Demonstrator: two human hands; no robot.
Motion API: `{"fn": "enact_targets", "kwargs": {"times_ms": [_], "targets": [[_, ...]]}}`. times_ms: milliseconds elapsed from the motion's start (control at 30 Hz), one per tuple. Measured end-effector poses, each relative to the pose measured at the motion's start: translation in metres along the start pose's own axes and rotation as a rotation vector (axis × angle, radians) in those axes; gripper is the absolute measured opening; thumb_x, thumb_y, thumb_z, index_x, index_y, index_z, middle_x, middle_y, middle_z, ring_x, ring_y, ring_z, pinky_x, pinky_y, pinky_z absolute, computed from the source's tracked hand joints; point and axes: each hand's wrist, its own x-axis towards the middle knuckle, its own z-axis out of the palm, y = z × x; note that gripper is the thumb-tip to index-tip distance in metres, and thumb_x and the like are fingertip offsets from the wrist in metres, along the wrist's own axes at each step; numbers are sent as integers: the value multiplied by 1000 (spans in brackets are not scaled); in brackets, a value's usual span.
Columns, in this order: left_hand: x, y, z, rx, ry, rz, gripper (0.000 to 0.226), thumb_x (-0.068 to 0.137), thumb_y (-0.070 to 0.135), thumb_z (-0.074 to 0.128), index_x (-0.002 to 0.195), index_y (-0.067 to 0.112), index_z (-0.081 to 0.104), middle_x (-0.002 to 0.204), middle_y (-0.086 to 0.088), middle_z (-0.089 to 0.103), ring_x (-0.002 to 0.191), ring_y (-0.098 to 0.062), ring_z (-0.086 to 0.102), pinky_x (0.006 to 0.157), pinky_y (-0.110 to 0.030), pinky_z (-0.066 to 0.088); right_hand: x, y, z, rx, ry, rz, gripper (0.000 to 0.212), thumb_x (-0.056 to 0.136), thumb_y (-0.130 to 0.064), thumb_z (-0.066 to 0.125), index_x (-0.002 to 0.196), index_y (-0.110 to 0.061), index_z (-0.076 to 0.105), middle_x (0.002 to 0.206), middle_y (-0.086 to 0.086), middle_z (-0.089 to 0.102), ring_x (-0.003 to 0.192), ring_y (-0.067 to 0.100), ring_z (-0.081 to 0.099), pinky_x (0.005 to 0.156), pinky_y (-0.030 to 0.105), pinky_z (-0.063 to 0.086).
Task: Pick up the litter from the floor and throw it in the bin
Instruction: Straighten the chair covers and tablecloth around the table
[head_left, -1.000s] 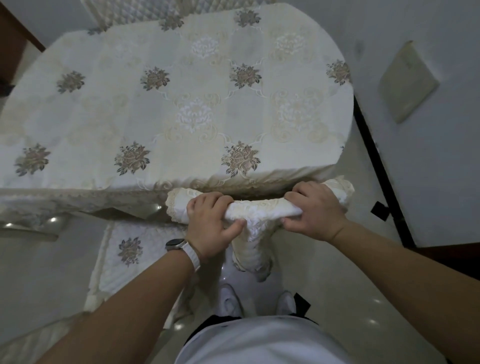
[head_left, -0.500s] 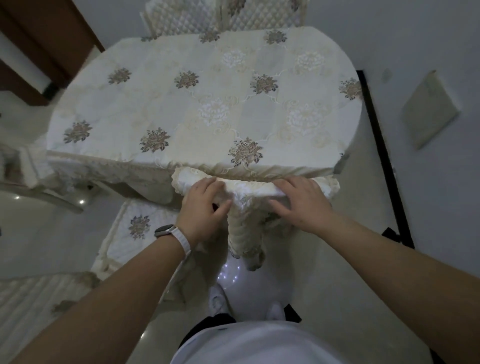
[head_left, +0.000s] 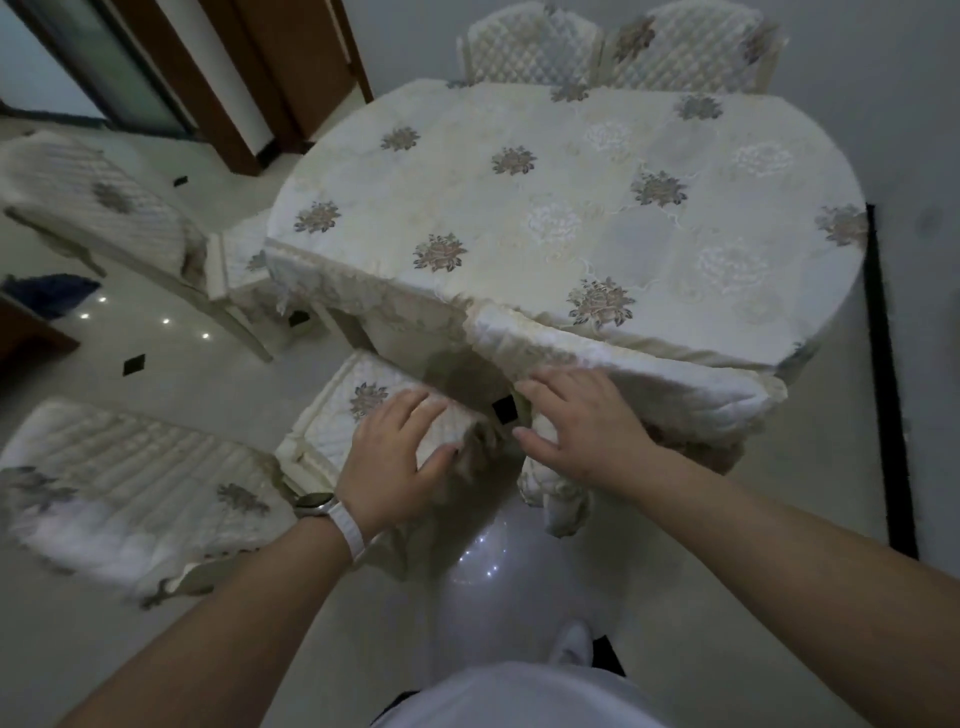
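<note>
Inspecting the dining corner, we found neither litter nor bin in view. Our left hand (head_left: 395, 452) lay spread and unclenched on a quilted seat cushion (head_left: 332, 431). Our right hand (head_left: 582, 431) pressed flat on the near chair back (head_left: 649, 384). We judged this the search step. The next move called for scanning the floor (head_left: 156, 338) beneath the cloth-covered table (head_left: 519, 208). Counted: one table, five chair backs.

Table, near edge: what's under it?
A chair is tucked in, with its back at the edge. A cushion pokes out on the left. One dark floor tile shows in the gap. The tablecloth hides the rest.
</note>
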Motion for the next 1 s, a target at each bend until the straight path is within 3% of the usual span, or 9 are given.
{"fn": "enact_targets", "kwargs": {"times_ms": [133,333,667,1000], "targets": [[-58,-42,-30,48,76,-85,53,92,50,49,132,17,60,141,-8,54,130,-30,48,105,-50,40,22,-62,15,19,5,-176,52,87,-51,51,120,-14,67,124,9,64,112,29,59,95,43,46],[-185,-119,-89,240,197,-138,48,89,43,55,128,16,63,135,-10,59,125,-32,52,100,-50,43,49,-199,49,-10,18,-420,50,88,-52,52,118,-15,67,124,8,64,110,29,58,93,39,40],[-385,-239,-167,470,296,-302,46,89,42,54,126,17,64,133,-8,60,126,-30,52,105,-45,32,62,-440,106,1,40,-712,50,88,-49,51,121,-15,66,124,9,64,111,30,59,95,40,39],[-435,-304,-188,413,361,-399,46,93,42,51,127,15,64,136,-9,59,129,-29,50,106,-46,35,95,-528,139,-30,-42,-785,53,93,-54,44,128,-18,61,132,7,59,124,27,52,102,41,36]]}}
